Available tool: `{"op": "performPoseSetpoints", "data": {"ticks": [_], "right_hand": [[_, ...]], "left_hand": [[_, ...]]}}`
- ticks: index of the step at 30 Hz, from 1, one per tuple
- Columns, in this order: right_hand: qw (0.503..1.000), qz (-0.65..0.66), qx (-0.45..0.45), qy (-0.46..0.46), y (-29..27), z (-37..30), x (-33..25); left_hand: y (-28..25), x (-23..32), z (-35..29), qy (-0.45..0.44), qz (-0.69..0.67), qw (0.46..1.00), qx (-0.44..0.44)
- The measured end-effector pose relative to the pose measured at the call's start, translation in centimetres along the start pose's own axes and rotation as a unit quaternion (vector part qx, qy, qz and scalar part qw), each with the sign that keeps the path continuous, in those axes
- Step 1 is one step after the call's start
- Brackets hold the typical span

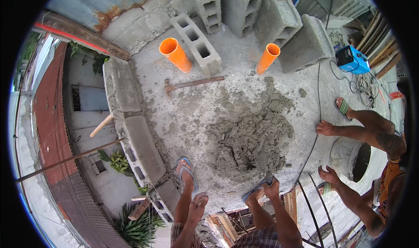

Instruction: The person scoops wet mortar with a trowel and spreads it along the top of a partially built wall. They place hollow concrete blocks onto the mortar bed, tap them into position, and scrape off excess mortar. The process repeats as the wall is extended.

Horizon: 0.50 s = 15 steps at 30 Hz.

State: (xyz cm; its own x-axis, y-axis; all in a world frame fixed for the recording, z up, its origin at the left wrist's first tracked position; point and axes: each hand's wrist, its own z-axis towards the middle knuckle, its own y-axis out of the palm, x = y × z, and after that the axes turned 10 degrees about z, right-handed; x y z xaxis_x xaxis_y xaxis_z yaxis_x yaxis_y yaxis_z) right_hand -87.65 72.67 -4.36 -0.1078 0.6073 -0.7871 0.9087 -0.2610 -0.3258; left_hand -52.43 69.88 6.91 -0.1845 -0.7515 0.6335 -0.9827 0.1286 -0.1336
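Note:
A rough pile of wet grey mortar [251, 139] lies on the concrete floor in front of my feet. At the near edge of the pile, my right hand [271, 188] is closed on a small grey tool [269, 177]. That tool looks coated in mortar, and its exact kind does not show. My left hand [198, 205] hangs beside my left shin with its fingers curled together and nothing visible in them. Beyond the mortar a hammer [194, 84] with a wooden handle lies flat, away from both hands.
Two orange pipes [175, 55] [268, 58] stand upright near several hollow blocks [198, 43]. A low block wall [142, 145] edges a drop at left. A co-worker's hands [326, 128] [329, 176] are at right, by a tipped grey bucket [342, 156], a black cable [319, 95] and a blue machine [352, 60].

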Motion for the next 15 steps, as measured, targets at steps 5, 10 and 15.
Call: {"op": "performPoseSetpoints", "data": {"ticks": [5, 10, 15], "right_hand": [[0.994, 0.015, -0.108, -0.021, 1.2, -5.1, -4.2], [0.767, 0.498, -0.254, 0.315, 10.3, -10.8, -6.9], [0.934, 0.105, -0.280, 0.193, 27.7, -16.0, -12.8]], "left_hand": [[-9.8, 0.7, -8.3, -0.013, -0.069, 0.983, 0.171], [-23.6, -1.9, -4.1, -0.059, -0.184, 0.946, 0.262], [-34.1, -3.7, 7.5, 0.023, -0.150, 0.951, 0.268]]}}
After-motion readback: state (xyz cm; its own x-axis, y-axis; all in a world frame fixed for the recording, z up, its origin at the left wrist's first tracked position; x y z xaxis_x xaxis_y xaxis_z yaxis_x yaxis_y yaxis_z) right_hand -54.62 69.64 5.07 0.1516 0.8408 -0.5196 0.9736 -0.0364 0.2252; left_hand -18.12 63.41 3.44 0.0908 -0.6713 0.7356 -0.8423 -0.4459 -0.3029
